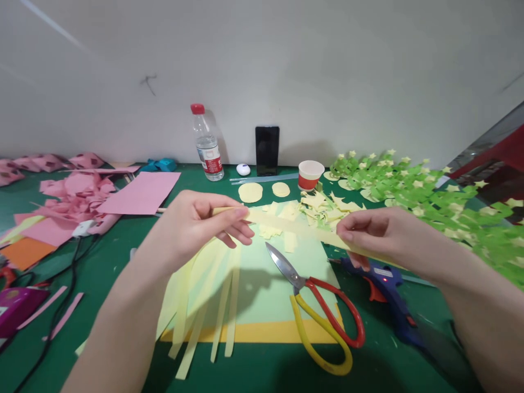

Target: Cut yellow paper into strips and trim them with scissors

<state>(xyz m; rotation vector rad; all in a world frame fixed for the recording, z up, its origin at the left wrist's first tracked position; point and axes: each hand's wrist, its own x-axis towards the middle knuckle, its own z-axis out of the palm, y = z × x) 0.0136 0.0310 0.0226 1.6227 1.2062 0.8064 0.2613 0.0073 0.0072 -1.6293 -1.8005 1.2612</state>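
A pale yellow paper strip [292,225] stretches between my two hands above the paper sheets. My left hand [207,221] pinches one end between thumb and fingers. Toward the other end, my right hand [376,233] grips the strip, its fingers closed. Several cut strips [195,327] lie below my left hand on a light green sheet [254,297] with an orange-yellow sheet [270,332] under it. Scissors [301,281] with one red and one yellow handle rest on these sheets, blades slightly apart. A blue glue gun [387,278] with a lit red light lies beneath my right hand.
Green paper plants with star tops [426,196] crowd the right. Yellow scraps [323,207], two paper discs [250,192], a paper cup [310,174], a phone [267,150] and a bottle [208,147] stand or lie near the wall. Pink paper [141,192] and a black cable [73,273] are left.
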